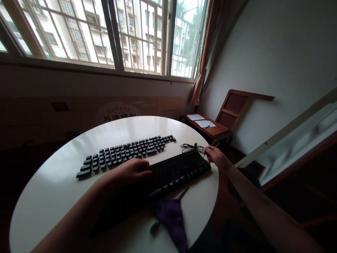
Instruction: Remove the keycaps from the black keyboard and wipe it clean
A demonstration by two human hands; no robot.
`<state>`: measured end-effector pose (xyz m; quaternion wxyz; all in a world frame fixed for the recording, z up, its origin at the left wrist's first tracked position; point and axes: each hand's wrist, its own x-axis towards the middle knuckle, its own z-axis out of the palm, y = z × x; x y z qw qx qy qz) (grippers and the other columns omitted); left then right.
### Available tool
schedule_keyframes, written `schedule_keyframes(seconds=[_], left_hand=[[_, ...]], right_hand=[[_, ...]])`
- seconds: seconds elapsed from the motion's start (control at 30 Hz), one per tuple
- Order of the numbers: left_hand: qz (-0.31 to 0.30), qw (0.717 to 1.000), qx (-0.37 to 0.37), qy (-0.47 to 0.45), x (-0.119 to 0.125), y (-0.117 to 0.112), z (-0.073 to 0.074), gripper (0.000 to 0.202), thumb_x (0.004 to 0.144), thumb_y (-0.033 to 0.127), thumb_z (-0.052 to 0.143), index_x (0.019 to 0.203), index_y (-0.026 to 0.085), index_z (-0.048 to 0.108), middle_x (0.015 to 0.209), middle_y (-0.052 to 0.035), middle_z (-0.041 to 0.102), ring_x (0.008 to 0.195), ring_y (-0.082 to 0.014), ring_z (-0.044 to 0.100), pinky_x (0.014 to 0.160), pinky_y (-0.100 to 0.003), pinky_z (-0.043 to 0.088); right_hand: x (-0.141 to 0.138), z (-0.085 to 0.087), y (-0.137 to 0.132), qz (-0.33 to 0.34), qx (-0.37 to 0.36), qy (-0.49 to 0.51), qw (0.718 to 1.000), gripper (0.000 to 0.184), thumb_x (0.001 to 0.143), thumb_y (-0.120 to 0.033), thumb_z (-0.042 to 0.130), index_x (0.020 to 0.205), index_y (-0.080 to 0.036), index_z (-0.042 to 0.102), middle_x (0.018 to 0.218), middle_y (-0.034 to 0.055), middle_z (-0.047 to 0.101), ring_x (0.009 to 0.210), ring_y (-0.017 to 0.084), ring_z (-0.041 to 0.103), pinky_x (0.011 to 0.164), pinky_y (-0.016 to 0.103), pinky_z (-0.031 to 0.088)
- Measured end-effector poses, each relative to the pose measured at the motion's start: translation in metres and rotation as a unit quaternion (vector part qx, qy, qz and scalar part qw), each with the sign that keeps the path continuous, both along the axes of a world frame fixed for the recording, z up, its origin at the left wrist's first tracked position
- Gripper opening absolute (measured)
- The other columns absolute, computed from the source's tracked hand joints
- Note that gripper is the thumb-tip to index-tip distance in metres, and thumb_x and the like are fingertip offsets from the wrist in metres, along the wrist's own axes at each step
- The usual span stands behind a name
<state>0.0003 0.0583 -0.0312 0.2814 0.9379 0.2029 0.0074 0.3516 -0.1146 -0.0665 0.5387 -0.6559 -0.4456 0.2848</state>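
A black keyboard [175, 171] lies at a slant on the round white table, with some keycaps still on its near and right parts. My left hand [133, 169] is closed at its far edge, holding the board; most of its fingers are hidden. My right hand [215, 157] pinches a thin wire keycap puller [216, 143] over the keyboard's right end. The puller's wires reach down toward the keys there. Behind the keyboard, loose black keycaps [126, 151] stand in rows. A coiled black cable [193, 146] sits at the keyboard's far right corner.
In front of the keyboard are a purple cloth [171, 214], a brush-like tool [183, 192] and a small dark object [155, 227]. The white table [52, 189] has a curved edge. A wooden chair [223, 130] with papers [205, 123] stands beyond it, below the barred window.
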Motion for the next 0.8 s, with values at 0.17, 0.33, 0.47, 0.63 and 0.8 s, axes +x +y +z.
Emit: schedule_keyframes(seconds=[0.17,0.33,0.47,0.63,0.8], left_hand=[[-0.006,1.0,-0.002,-0.004,0.0,0.003,-0.003,0.046,0.089,0.061,0.049,0.075,0.018,0.058,0.071,0.0001,0.057,0.066,-0.015,0.05,0.059,-0.025,0.035],[-0.003,1.0,-0.008,0.004,-0.001,0.004,-0.002,0.046,0.088,0.061,0.05,0.078,0.017,0.06,0.073,-0.0007,0.059,0.068,-0.0157,0.052,0.06,-0.025,0.036],[0.0,1.0,-0.012,0.004,0.0,0.003,-0.001,0.047,0.087,0.063,0.05,0.077,0.017,0.059,0.073,-0.0005,0.059,0.068,-0.0157,0.052,0.06,-0.025,0.036],[0.0,1.0,-0.015,0.003,0.0,0.004,-0.002,0.048,0.087,0.063,0.049,0.075,0.018,0.059,0.071,0.0,0.058,0.066,-0.0152,0.05,0.059,-0.025,0.034],[0.001,1.0,-0.011,0.006,0.0,0.004,-0.003,0.045,0.088,0.061,0.05,0.076,0.018,0.059,0.071,0.0001,0.058,0.067,-0.0154,0.05,0.059,-0.025,0.034]], right_hand=[[-0.003,-0.014,0.006,-0.028,0.001,-0.035,0.999,0.037,0.082,-0.055,0.054,0.078,-0.018,0.054,0.058,-0.0046,0.05,0.04,0.008,0.044,0.04,0.021,0.031],[-0.006,-0.015,0.006,-0.05,-0.01,-0.063,0.997,0.035,0.084,-0.054,0.049,0.075,-0.02,0.052,0.052,-0.0055,0.046,0.041,0.011,0.046,0.041,0.022,0.033],[-0.009,-0.011,0.006,-0.055,-0.023,-0.078,0.995,0.032,0.084,-0.05,0.048,0.074,-0.02,0.052,0.052,-0.0048,0.047,0.042,0.012,0.046,0.042,0.023,0.033],[-0.011,-0.01,0.006,-0.053,-0.029,-0.093,0.994,0.03,0.085,-0.048,0.048,0.074,-0.02,0.052,0.049,-0.0053,0.044,0.043,0.013,0.045,0.044,0.024,0.033],[-0.007,-0.012,0.009,-0.034,-0.037,-0.091,0.995,0.032,0.086,-0.05,0.044,0.073,-0.021,0.05,0.053,-0.005,0.044,0.042,0.012,0.042,0.043,0.024,0.032]])
